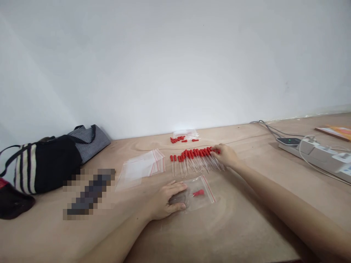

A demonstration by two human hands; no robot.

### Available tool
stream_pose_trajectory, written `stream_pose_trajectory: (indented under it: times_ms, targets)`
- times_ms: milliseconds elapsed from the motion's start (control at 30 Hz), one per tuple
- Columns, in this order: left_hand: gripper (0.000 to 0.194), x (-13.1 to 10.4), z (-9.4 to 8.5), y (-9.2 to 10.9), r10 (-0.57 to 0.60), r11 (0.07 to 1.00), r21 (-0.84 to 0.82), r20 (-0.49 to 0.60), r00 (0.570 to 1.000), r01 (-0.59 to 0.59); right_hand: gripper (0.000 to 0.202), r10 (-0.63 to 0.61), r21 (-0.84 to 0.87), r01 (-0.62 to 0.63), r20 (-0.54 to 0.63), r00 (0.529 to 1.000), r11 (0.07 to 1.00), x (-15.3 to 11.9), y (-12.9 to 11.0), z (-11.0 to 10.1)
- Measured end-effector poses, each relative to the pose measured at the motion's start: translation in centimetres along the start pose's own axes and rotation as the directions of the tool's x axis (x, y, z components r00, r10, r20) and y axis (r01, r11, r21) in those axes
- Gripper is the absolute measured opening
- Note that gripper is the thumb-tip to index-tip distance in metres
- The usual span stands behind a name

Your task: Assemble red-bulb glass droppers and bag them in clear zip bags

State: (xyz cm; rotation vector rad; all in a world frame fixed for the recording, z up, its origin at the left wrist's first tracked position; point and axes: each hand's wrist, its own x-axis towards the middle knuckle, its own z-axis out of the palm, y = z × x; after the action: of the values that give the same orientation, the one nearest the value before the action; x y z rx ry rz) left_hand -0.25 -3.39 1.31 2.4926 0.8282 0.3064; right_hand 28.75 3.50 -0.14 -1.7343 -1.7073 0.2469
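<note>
My left hand [170,199] lies on a clear zip bag [207,201], its fingers and thumb spread apart and pressing the bag to the table. Inside that bag is a dropper with a red bulb [198,193]. At the right end of a row of droppers [196,155], my right hand [226,155] has its fingertips closed around a red bulb, partly hidden by the fingers. The row's red bulbs point away from me and its clear tubes toward me. Left of the row, empty zip bags [142,168] with red seal lines lie fanned out.
Loose red bulbs [178,139] lie by a clear plastic bag [185,133] near the wall. A black bag with white stripes [52,164] and a blurred dark object [91,193] are at left. A power strip [318,153] with cables and a small device [288,141] are at right.
</note>
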Motion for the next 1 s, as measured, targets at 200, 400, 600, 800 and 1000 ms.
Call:
stream_pose_trajectory:
  times_ms: [200,400,600,800,1000]
  targets:
    - [0.048,-0.1,0.1,-0.3,0.025,1.0,-0.005,0.008,1.0,-0.025,0.032,0.072,-0.229,-0.074,-0.021,0.997,0.971,2.7,-1.0,2.1]
    - [0.047,-0.2,0.0,-0.2,0.024,1.0,-0.011,0.011,1.0,-0.024,0.016,0.138,-0.08,-0.143,-0.06,0.989,0.987,3.3,-1.1,3.2]
    - [0.045,-0.1,-0.1,-0.1,0.016,0.999,-0.032,-0.007,1.0,-0.016,0.018,0.158,0.118,-0.15,-0.063,0.985,0.982,3.6,-0.7,2.1]
    - [0.045,-0.1,0.1,-0.3,0.021,0.999,-0.04,-0.021,1.0,-0.022,0.031,0.152,0.541,-0.099,-0.053,0.987,0.835,0.4,0.2,-0.6]
    - [0.046,0.0,0.1,-0.1,0.013,0.999,-0.039,-0.02,1.0,-0.014,0.033,0.234,0.837,-0.151,0.029,0.972,0.525,-5.5,0.7,-0.2]
